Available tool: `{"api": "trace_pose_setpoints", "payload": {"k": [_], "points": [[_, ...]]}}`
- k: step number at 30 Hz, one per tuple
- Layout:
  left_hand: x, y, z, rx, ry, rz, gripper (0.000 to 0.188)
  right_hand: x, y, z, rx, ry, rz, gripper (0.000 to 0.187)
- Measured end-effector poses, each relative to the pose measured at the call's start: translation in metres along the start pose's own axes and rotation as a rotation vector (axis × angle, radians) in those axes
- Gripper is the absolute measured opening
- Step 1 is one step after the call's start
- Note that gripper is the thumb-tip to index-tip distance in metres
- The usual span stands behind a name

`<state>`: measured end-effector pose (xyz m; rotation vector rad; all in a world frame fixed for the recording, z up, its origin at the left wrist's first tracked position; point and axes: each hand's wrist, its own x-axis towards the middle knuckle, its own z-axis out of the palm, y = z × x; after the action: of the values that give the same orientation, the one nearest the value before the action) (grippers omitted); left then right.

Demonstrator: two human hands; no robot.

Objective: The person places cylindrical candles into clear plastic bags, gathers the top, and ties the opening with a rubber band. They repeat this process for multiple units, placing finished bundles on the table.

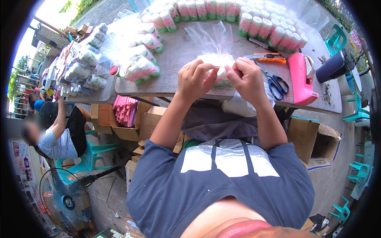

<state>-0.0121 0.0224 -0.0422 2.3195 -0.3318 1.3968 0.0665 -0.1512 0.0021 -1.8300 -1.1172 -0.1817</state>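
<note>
On the table edge in front of me stands a clear plastic bag with white, pink and green wrapped rolls in its lower part. Its loose top spreads upward, away from me. My left hand is closed at the bag's near left side, thumb and forefinger pinched together. From the right, my right hand pinches the bag close to the left fingertips. The fingers partly cover the rolls. Beside my right wrist lie blue-handled scissors and an orange utility knife.
A pink tape dispenser and a dark tumbler stand at the right. Bagged rolls sit at the left; rows of rolls line the back. Cardboard boxes flank me below. At far left, a person sits near a fan.
</note>
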Motion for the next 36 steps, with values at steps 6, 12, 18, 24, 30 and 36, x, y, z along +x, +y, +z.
{"api": "trace_pose_setpoints", "payload": {"k": [6, 12, 18, 24, 30, 36], "points": [[0.003, 0.007, -0.016, -0.073, -0.085, -0.040, 0.015, -0.013, 0.005, 0.006, -0.333, 0.152, -0.216, 0.022], [-0.002, 0.013, -0.015, -0.145, -0.006, -0.108, 0.020, -0.016, 0.012, 0.014, -0.512, 0.245, -0.376, 0.017], [0.000, 0.009, -0.017, -0.197, -0.013, -0.231, 0.015, -0.007, 0.029, 0.008, -0.581, 0.298, -0.445, 0.013], [0.000, 0.001, -0.014, -0.080, -0.069, -0.549, 0.029, -0.004, 0.039, 0.004, -0.497, 0.355, -0.335, 0.020], [0.007, -0.002, -0.020, 0.002, -0.178, -0.446, 0.075, -0.019, 0.032, 0.021, -0.181, 0.423, -0.125, 0.031], [0.003, 0.011, 0.002, 0.148, -0.129, -0.538, 0.065, -0.022, 0.023, 0.028, -0.151, 0.465, -0.214, 0.036]]}}
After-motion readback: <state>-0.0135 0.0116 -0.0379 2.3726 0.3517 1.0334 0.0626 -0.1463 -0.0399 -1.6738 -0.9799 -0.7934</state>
